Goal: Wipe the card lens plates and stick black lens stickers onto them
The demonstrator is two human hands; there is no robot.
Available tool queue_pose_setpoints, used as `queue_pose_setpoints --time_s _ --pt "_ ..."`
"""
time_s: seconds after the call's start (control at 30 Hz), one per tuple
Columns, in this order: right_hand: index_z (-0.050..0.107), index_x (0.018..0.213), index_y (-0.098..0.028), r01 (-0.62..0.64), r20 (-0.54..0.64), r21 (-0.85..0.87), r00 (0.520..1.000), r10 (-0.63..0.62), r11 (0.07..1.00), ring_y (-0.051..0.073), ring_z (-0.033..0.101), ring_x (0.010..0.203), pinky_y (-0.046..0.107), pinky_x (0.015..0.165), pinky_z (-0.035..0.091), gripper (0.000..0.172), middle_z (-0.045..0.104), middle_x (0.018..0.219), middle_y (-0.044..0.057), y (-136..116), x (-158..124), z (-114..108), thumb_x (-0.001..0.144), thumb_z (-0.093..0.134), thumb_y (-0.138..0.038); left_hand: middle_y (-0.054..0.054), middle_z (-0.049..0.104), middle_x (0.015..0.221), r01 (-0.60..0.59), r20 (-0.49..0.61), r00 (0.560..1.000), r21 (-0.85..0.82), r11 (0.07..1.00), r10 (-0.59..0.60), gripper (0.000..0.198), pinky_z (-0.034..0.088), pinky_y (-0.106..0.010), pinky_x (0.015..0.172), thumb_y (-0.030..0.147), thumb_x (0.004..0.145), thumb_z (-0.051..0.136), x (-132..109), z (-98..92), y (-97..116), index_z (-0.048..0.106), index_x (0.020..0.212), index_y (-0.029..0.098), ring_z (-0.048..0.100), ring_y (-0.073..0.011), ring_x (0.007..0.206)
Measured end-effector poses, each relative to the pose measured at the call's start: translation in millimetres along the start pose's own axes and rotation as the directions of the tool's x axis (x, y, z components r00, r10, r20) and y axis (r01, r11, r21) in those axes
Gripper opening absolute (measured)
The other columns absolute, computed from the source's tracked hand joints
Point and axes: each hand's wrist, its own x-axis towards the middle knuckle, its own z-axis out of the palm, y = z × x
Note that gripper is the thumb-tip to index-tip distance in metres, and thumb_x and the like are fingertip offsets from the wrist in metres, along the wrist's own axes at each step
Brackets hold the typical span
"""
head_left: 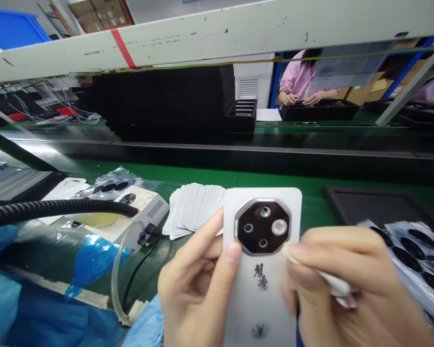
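My left hand grips a silver-white phone back cover by its left edge, thumb on its face. The cover stands nearly upright towards me. Near its top sits a black octagonal camera plate with a shiny rim and several round lens openings. Dark lettering and a small emblem run down below it. My right hand, slightly blurred, pinches a crumpled white cloth. Its tip touches the cover by the plate's lower right corner. Lower parts of the cover leave the view.
Fanned white panels lie behind my left hand. Left of them stands a white box-shaped device with a black corrugated hose. Bagged black lens plates and a dark tray are at right. Across the bench, a person handles a black tray.
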Motion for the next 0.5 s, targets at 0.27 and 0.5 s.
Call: queue_pose_setpoints --time_s 0.27,0.5 --pt "0.064 0.082 -0.024 -0.375 -0.081 0.464 0.885 0.459 0.803 0.001 0.038 0.028 0.015 0.016 0.020 0.003 0.055 0.071 -0.001 -9.4 -7.9 3.7 0.083 0.063 -0.025 0.003 0.063 0.048 0.233 0.062 0.972 -0.103 0.967 -0.227 0.032 0.043 -0.012 0.034 0.028 0.071 0.073 8.6 -0.9 10.3 0.074 0.104 0.025 0.055 -0.0086 0.036" --pt "0.061 0.081 -0.021 -0.383 -0.033 0.452 0.896 0.443 0.806 -0.001 0.033 0.024 0.014 0.015 0.019 0.008 0.054 0.070 -0.002 -8.9 -4.9 -0.8 0.087 0.059 -0.026 0.003 0.063 0.048 0.241 0.097 0.968 -0.137 0.961 -0.230 0.032 0.043 -0.013 0.033 0.026 0.071 0.072 7.1 -3.1 8.8 0.074 0.103 0.025 0.057 -0.0098 0.037"
